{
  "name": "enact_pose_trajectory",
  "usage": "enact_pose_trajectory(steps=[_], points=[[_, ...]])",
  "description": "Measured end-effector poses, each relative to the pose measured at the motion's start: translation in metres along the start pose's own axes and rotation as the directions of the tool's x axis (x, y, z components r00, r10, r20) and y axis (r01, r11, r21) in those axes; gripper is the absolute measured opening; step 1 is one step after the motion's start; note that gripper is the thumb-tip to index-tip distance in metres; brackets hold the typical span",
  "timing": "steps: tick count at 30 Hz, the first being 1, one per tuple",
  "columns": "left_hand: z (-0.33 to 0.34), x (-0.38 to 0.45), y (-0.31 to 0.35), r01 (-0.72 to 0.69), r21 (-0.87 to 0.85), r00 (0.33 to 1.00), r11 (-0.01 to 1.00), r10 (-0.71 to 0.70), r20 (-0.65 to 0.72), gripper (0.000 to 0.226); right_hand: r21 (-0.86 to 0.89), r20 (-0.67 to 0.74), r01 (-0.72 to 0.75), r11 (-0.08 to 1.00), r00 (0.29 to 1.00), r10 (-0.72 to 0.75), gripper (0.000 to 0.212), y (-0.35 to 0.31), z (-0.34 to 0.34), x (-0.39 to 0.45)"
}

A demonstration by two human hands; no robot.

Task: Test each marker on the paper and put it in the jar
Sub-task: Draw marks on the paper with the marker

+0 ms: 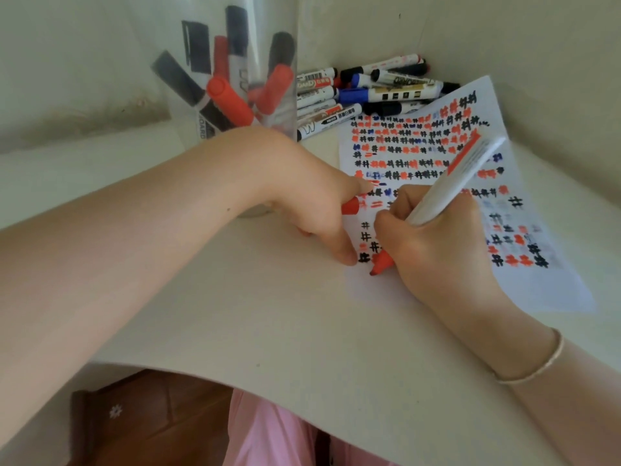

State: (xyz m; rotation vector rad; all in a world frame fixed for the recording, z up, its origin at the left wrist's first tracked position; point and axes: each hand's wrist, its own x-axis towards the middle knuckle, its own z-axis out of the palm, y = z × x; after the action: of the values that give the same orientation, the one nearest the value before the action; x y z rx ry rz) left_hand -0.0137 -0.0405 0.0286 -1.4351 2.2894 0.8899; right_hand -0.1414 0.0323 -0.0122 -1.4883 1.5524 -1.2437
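Red ink is going on the paper (420, 146) now: the right hand (440, 250) has its grip closed around a red marker (460, 176), tip down near the sheet's lower corner. The left hand (312, 193) holds the red cap (351, 206) and presses the sheet. Several markers stand already in the jar (235, 72); a pile of markers (369, 92) behind the paper on the table (268, 314) seems still untested. Nothing blocks the jar.

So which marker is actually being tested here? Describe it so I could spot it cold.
Start at the sheet of paper covered in hash marks. Near its lower left corner the right hand grips a white marker, red tip on the paper. It alone is uncapped; the others lie capped in the pile or stand in the jar.
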Motion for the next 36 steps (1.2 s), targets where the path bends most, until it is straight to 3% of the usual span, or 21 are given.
enact_pose_trajectory(steps=[5,11,16,20,24,29,33,36], points=[[-0.001,0.001,0.001,-0.008,0.032,1.000,0.999,0.009,-0.010,0.101,0.079,0.023,-0.040,0.996,0.999,0.038,0.019,-0.003,-0.001,0.000],[0.001,0.003,-0.002,-0.035,-0.013,0.998,0.999,0.035,0.056,0.101,0.005,0.053,-0.024,1.000,0.998,0.024,0.025,-0.002,0.000,0.000],[-0.001,0.002,0.001,0.000,0.064,1.000,0.998,-0.001,0.009,0.104,0.063,0.005,-0.024,0.998,1.000,0.024,0.023,-0.002,-0.001,0.000],[-0.001,0.001,0.000,-0.010,0.074,1.000,0.997,0.008,0.024,0.103,0.008,-0.017,0.020,1.000,1.000,-0.020,0.031,-0.002,0.001,-0.002],[0.000,0.004,-0.002,-0.056,0.028,0.997,0.998,0.055,0.048,0.098,0.030,0.046,0.019,0.999,0.999,-0.020,0.042,0.001,-0.001,-0.003],[0.001,0.004,-0.002,-0.049,0.021,0.998,0.999,0.048,0.036,0.094,0.039,0.039,0.024,0.999,0.999,-0.026,0.040,0.003,-0.002,-0.001],[-0.001,-0.001,0.000,-0.010,0.070,1.000,0.998,0.010,0.006,0.101,0.377,-0.113,-0.067,0.924,0.987,0.117,0.036,0.003,-0.010,0.007],[-0.001,-0.006,-0.002,-0.020,0.061,1.000,0.998,0.020,0.001,0.101,0.558,-0.078,-0.113,0.822,0.979,0.188,0.028,0.002,-0.015,0.012]])
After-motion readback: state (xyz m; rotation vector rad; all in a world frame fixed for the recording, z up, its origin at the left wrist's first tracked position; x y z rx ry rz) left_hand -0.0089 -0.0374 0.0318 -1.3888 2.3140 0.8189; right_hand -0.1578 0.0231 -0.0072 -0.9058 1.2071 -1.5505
